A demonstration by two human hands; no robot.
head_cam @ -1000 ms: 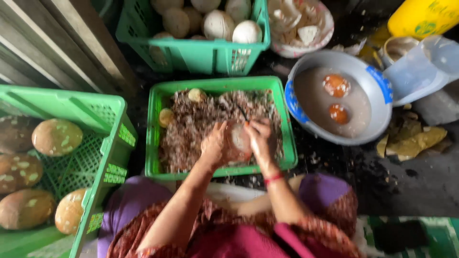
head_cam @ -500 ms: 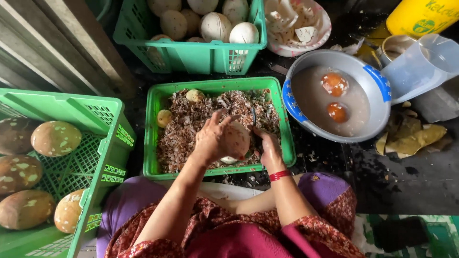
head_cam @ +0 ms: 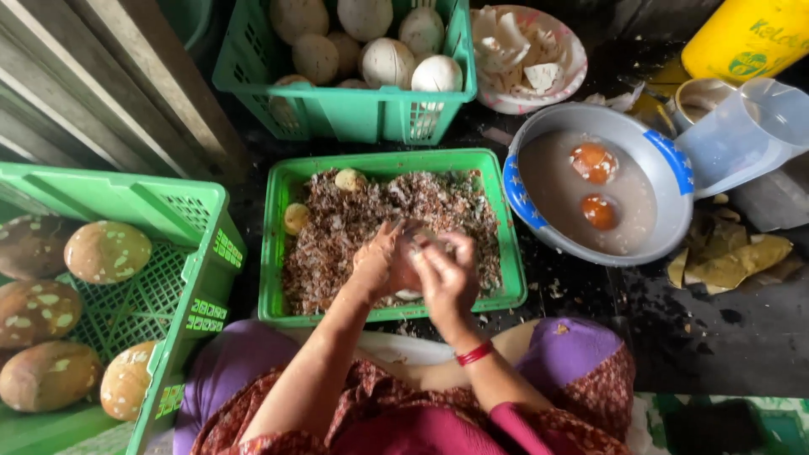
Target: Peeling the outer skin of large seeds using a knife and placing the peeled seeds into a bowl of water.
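Middle crate (head_cam: 278,253) full of brown husk scraps, basin (head_cam: 674,168) at two o'clock holds two orange eggs — left hand (head_cam: 377,263) and right hand (head_cam: 447,274) both grip one egg (head_cam: 410,257) between them.

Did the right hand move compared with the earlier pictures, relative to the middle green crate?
Yes. The right hand has moved back from the near rim of the middle green crate toward its centre, closing onto the round object again.
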